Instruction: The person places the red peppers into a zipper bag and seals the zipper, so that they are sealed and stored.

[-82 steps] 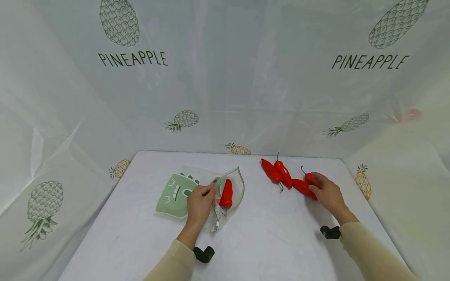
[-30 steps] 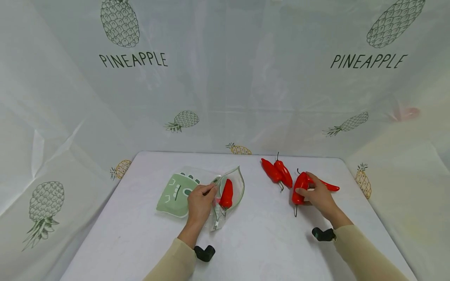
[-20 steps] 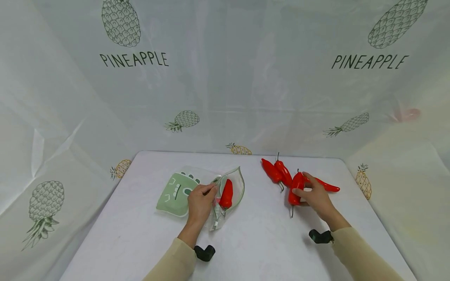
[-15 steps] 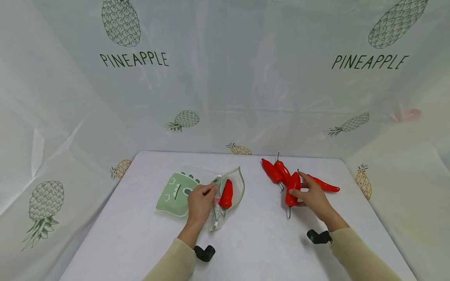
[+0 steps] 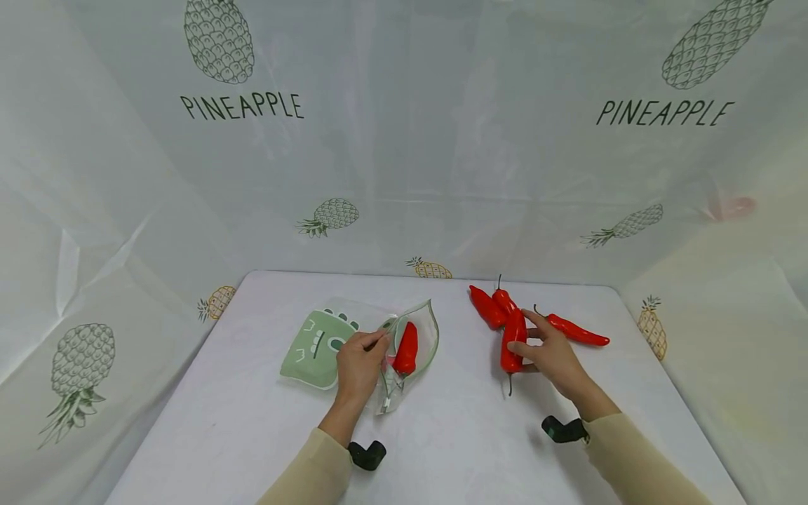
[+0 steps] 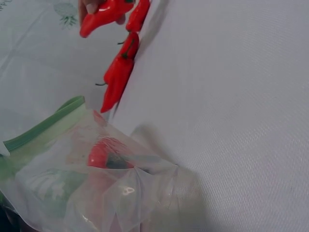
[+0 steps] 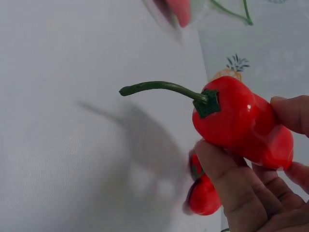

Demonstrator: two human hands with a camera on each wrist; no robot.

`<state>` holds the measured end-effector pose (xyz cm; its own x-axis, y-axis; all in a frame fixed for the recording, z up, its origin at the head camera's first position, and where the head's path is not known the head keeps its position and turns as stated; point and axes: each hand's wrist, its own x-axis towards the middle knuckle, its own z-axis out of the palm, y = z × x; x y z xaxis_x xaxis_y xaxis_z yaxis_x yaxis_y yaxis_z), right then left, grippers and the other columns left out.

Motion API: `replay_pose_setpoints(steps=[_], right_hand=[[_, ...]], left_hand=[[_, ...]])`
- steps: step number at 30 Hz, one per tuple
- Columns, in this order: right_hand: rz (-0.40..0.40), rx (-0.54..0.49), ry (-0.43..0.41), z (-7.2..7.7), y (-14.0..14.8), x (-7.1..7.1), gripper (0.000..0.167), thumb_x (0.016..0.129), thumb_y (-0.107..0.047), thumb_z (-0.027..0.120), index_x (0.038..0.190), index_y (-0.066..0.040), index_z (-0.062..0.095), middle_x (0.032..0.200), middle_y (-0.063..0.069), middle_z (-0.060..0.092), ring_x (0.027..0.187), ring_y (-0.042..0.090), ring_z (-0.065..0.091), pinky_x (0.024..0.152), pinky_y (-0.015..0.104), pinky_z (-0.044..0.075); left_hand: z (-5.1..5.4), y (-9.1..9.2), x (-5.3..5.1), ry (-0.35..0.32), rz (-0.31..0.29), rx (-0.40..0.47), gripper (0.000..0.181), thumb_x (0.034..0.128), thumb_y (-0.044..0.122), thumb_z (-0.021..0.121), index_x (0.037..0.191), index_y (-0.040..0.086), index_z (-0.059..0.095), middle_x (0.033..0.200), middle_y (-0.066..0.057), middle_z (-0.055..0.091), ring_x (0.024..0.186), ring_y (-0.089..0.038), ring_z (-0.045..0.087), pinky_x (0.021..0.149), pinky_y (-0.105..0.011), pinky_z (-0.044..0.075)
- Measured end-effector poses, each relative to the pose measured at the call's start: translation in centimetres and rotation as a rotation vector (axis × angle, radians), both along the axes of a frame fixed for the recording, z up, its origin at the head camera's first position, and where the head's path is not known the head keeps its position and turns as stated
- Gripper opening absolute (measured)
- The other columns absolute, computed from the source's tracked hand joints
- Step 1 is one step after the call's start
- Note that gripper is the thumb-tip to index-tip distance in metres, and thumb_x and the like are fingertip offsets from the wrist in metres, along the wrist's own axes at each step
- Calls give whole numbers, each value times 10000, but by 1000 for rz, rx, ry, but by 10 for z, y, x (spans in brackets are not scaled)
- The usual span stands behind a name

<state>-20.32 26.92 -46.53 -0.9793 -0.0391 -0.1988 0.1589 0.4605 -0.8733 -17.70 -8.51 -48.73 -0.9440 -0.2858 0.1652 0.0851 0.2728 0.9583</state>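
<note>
My left hand (image 5: 361,365) pinches the rim of a clear zip bag (image 5: 426,337) with green edging and a green cartoon-face print. Its mouth gapes to the right, and one red chili pepper (image 5: 407,348) lies inside. In the left wrist view the bag (image 6: 72,188) fills the lower left. My right hand (image 5: 555,354) grips another red chili pepper (image 5: 513,344) between thumb and fingers, raised off the table. Seen from the right wrist, this held pepper (image 7: 231,113) points its curved green stem left, with its shadow on the tabletop.
Two loose red peppers lie together at the back, one on the left (image 5: 485,307) and one beside it (image 5: 503,299), partly behind the held one. A single pepper (image 5: 577,332) lies right of my right hand. Pineapple-printed sheeting (image 5: 404,154) surrounds the white table (image 5: 454,435).
My right hand has picked a pepper from the right-hand pair and carried it left, in front of the back peppers. The pepper left behind now lies alone. My left hand and the bag stay put.
</note>
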Motion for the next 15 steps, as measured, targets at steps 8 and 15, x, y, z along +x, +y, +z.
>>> replay_pose_setpoints(steps=[8,15], right_hand=[[16,-37,9,6,-17,6,952,935,-246,815,1689,-165,240,1488,270,461,1318,469,525,781,433,654],[54,-86,-2,8,-36,8,928,931,-230,814,1679,-178,266,1453,255,483,1311,454,529,784,433,654]], left_hand=[[0,0,1,-13,-5,-14,193,971,149,756,1133,72,828,868,-51,658,631,-114,602,545,-176,487],[3,2,2,0,-3,-40,193,966,136,761,1135,69,828,896,-58,676,604,-105,590,524,-177,476]])
